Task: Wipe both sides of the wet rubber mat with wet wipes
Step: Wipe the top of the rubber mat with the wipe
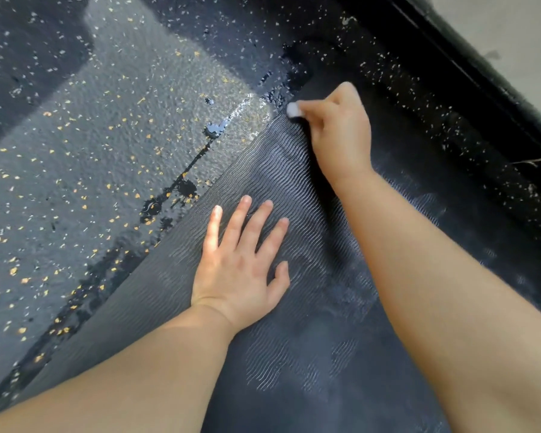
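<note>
The rubber mat [263, 354] lies flat under both hands, its wavy ribbed face up. Its one visible corner points away from the person, just under the right hand [338, 129]. The edge left of the left hand [241, 267] runs diagonally from near the person out to that corner. The long axis probably follows this edge, though the mat runs out of view, so this is uncertain.

The right hand's fingers are curled round a small white wet wipe [293, 109], pressing it onto the far corner. The left hand rests flat, fingers straight and spread, holding nothing and steadying the mat.

This looks like wiping of the first face. The next move probably calls for strokes drawn back from the corner along the ribs, then turning the mat over.

Beyond the left hand, the speckled floor [107, 151] shows dark puddles [185, 187].
</note>
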Tool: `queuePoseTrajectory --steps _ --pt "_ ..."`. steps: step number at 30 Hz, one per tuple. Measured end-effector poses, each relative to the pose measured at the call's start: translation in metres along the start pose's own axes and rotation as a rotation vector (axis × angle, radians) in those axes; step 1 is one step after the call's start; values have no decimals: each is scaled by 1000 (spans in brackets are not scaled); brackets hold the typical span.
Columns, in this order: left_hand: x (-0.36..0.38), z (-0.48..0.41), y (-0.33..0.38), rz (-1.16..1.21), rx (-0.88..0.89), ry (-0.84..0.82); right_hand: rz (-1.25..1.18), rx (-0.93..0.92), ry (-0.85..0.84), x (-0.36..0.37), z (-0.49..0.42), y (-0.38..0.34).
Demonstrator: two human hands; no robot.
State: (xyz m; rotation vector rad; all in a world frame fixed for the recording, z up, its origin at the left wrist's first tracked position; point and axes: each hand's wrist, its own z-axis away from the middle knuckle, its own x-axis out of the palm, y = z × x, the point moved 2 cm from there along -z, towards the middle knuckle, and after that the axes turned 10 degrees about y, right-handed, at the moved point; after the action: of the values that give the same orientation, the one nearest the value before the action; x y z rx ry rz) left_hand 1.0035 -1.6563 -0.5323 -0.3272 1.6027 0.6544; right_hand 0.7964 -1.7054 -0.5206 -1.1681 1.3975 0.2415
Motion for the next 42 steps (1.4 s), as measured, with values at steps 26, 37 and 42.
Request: queuePoseTrajectory --steps 26,37,42 --pt "2 2 0 66 -11 65 245 248 275 -42 74 46" --pt "3 3 -4 122 -25 58 229 94 90 -68 150 24" --pt "8 4 -5 113 4 80 348 438 248 -64 121 54"
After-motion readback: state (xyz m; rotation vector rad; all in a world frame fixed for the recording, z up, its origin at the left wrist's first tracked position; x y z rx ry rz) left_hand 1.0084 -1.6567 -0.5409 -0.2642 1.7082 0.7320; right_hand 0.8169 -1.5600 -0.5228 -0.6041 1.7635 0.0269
